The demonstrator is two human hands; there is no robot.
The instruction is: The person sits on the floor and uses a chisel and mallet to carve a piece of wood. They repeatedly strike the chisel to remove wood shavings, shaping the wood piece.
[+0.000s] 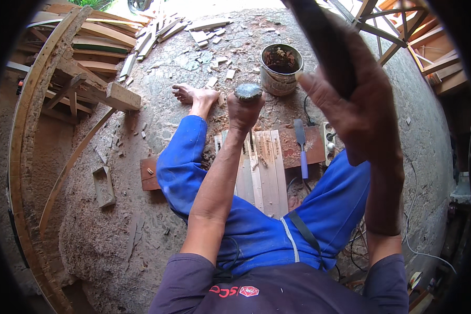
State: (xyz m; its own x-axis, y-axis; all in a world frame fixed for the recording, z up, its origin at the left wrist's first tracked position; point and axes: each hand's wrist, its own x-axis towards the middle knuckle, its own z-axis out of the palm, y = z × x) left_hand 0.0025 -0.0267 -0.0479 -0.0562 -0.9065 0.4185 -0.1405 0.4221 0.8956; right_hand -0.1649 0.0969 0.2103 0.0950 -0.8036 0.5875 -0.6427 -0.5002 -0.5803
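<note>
Small wooden box (104,187) on floor, far left. Left hand (246,112): fingers closed tight round an upright tool (247,92), only its rounded top clear, thin shaft pointing down at pale boards (277,180). Boards lie between spread legs, likely for easy reach by both hands. Grimy bucket (277,83) beyond. Purple-handled chisel (303,163) just right of boards, seemingly parked handy. Right hand (363,104) high, wrapped round a dark bar-like thing (324,42), thumb out; blurred, maybe a mallet. Writing: red-and-white print (249,291) on dark shirt (293,293).
</note>
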